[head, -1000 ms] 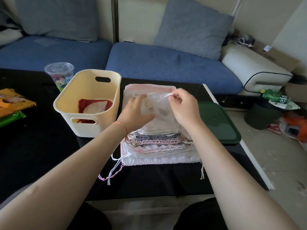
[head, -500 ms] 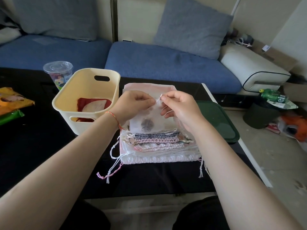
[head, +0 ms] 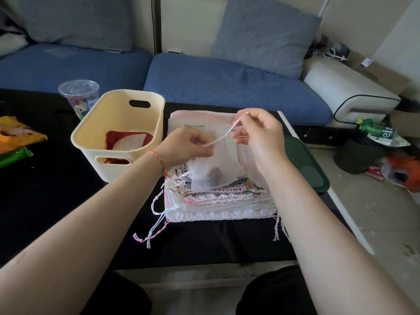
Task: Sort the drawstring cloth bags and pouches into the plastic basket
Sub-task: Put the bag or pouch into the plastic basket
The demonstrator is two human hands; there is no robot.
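A clear lidded cup point(head: 79, 96) is standing behind the cream plastic basket point(head: 91, 142), where 1 red pouch point(head: 113, 138) is lying. The left hand point(head: 186, 147) is pinching a sheer white pouch point(head: 213, 169) over the stack of bags point(head: 218, 201). The right hand point(head: 261, 137) is pinching its drawstring point(head: 223, 137), which is stretching between both hands.

sheer cloth pouch point(head: 213, 169), smooth matt plastic basket point(head: 91, 130), glossy table point(head: 45, 201)
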